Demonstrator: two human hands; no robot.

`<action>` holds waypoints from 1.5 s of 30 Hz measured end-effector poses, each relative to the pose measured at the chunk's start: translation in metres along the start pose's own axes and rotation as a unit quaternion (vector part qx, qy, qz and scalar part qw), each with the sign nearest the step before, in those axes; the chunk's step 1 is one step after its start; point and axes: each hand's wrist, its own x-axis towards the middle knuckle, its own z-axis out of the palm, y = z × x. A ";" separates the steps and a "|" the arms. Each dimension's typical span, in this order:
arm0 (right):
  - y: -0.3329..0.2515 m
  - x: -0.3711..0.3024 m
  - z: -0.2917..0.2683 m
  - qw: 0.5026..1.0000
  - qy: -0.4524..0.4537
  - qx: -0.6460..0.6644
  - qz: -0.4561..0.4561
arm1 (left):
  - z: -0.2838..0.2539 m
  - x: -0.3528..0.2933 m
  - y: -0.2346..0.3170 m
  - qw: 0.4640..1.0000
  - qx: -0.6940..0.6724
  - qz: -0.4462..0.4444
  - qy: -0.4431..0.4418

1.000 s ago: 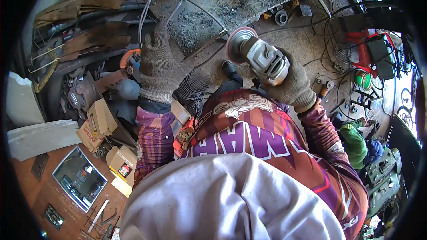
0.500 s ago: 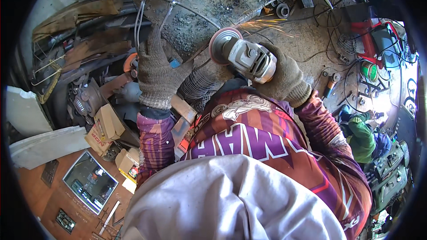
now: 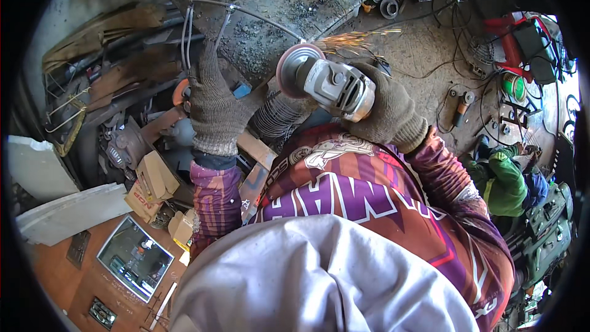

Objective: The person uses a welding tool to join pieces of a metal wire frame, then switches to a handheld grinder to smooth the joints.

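My left hand (image 3: 216,114), in a grey-brown knit glove, grips the lower ends of a bent metal rod frame (image 3: 261,17). A short cross-piece joins the frame's curved top rod, which arches to the right. In my gloved right hand (image 3: 393,110) is a grey angle grinder (image 3: 339,88). Its round disc (image 3: 290,72) meets the rod's right end. From that contact, orange sparks (image 3: 353,41) spray to the right. Parts of the fingers of both hands are hidden behind what they hold.
A gritty metal worktop (image 3: 264,55) lies ahead, with several rods at its far edge. Wire coil (image 3: 279,117) sits between my arms. Cables and a second grinder (image 3: 462,109) lie on the floor at right. Further right, a person in green (image 3: 507,181) crouches. Cardboard boxes (image 3: 150,187) stand at left.
The rod frame and the grinder have shifted slightly left, and the rod has dropped a little. Sparks continue. A bright glare near the person at right has faded.
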 end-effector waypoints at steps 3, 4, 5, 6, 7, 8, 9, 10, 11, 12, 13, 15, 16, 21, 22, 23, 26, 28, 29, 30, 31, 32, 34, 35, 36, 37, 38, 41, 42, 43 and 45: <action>-0.009 -0.002 -0.003 0.999 0.027 -0.004 0.017 | -0.003 0.000 0.007 0.999 -0.027 -0.028 -0.005; -0.013 -0.001 -0.004 0.999 0.031 -0.007 0.017 | -0.003 -0.001 0.007 0.999 -0.030 -0.025 -0.003; -0.016 -0.001 -0.005 1.000 0.000 -0.006 0.026 | -0.004 -0.002 0.007 1.000 -0.017 -0.026 -0.006; -0.018 -0.001 -0.005 0.999 -0.031 -0.005 0.036 | -0.004 -0.002 0.007 1.000 -0.003 -0.027 -0.009; -0.021 -0.003 -0.006 0.999 -0.033 -0.002 0.040 | -0.003 -0.003 0.008 1.000 -0.006 -0.028 -0.008; -0.021 -0.003 -0.006 0.999 -0.034 -0.006 0.040 | -0.003 -0.003 0.008 1.000 -0.011 -0.014 0.008; -0.018 -0.001 -0.005 0.999 -0.013 -0.004 0.037 | -0.002 -0.004 0.009 1.000 -0.015 -0.001 0.024; -0.018 0.000 -0.005 0.999 0.009 -0.003 0.034 | -0.003 -0.003 0.009 1.000 -0.018 -0.002 0.026; -0.027 -0.001 -0.011 0.996 -0.018 0.012 0.089 | -0.004 -0.002 0.010 1.000 -0.016 -0.013 0.019; -0.026 -0.001 -0.009 0.996 -0.018 0.009 0.089 | -0.005 -0.002 0.010 0.999 -0.015 -0.025 0.013; -0.022 0.000 -0.006 0.999 -0.012 0.009 0.051 | -0.005 -0.002 0.010 0.999 -0.017 -0.026 0.016; -0.014 -0.001 -0.002 0.999 0.009 -0.032 -0.029 | -0.004 -0.002 0.011 0.996 -0.072 -0.054 -0.012; -0.019 -0.001 -0.003 0.999 0.007 -0.031 -0.029 | -0.003 -0.002 0.009 0.996 -0.071 -0.056 -0.013; -0.006 -0.002 -0.003 1.000 0.021 0.001 0.018 | -0.013 0.002 0.021 0.991 -0.103 -0.085 -0.026; -0.004 -0.002 -0.002 0.999 0.021 -0.026 -0.016 | -0.010 0.001 0.018 0.991 -0.102 -0.083 -0.028; -0.005 0.000 -0.008 0.999 -0.001 -0.006 -0.039 | -0.005 -0.001 0.012 0.994 -0.088 -0.063 -0.017; -0.007 -0.001 -0.008 0.995 0.021 0.032 0.088 | -0.007 0.001 0.010 0.995 -0.083 -0.047 -0.023; 0.009 -0.002 -0.006 0.998 0.049 0.017 0.029 | -0.010 0.000 0.013 0.994 -0.089 -0.052 -0.037; 0.010 -0.002 -0.007 0.999 0.036 0.028 0.019 | -0.009 -0.002 0.013 0.993 -0.092 -0.064 -0.037; 0.011 -0.002 -0.007 0.999 0.023 0.038 0.008 | -0.009 -0.002 0.013 0.992 -0.095 -0.076 -0.036; 0.015 -0.003 -0.005 0.999 0.025 0.039 0.009 | -0.008 -0.001 0.013 0.992 -0.094 -0.074 -0.038; 0.021 -0.005 -0.002 0.999 0.030 0.028 -0.005 | -0.007 0.000 0.012 0.996 -0.076 -0.048 -0.029; 0.028 -0.007 0.003 0.999 0.038 0.007 -0.032 | -0.007 0.001 0.011 0.998 -0.057 -0.022 -0.022; 0.028 -0.007 0.003 0.999 0.038 0.009 -0.031 | -0.007 0.000 0.011 0.998 -0.056 -0.033 -0.024; 0.026 -0.006 0.002 0.999 0.030 0.013 -0.008 | -0.007 0.000 0.011 0.997 -0.055 -0.044 -0.027; 0.022 -0.004 0.000 1.000 0.023 0.016 0.014 | -0.007 0.000 0.013 0.997 -0.055 -0.044 -0.028; 0.018 -0.003 -0.002 0.999 0.022 0.017 0.015 | -0.008 0.001 0.015 0.996 -0.060 -0.059 -0.035; 0.005 -0.004 0.001 0.998 0.054 0.010 0.024 | -0.004 -0.003 0.007 0.996 -0.068 -0.056 -0.024; 0.007 -0.006 0.000 0.998 0.055 0.010 0.023 | -0.001 -0.005 0.001 0.997 -0.071 -0.040 -0.008; 0.012 -0.008 -0.002 0.999 0.037 0.006 0.032 | 0.000 -0.008 -0.004 0.997 -0.066 -0.042 -0.007; 0.021 -0.013 -0.003 0.999 0.027 -0.006 0.029 | -0.001 -0.013 -0.013 0.986 -0.153 -0.068 0.010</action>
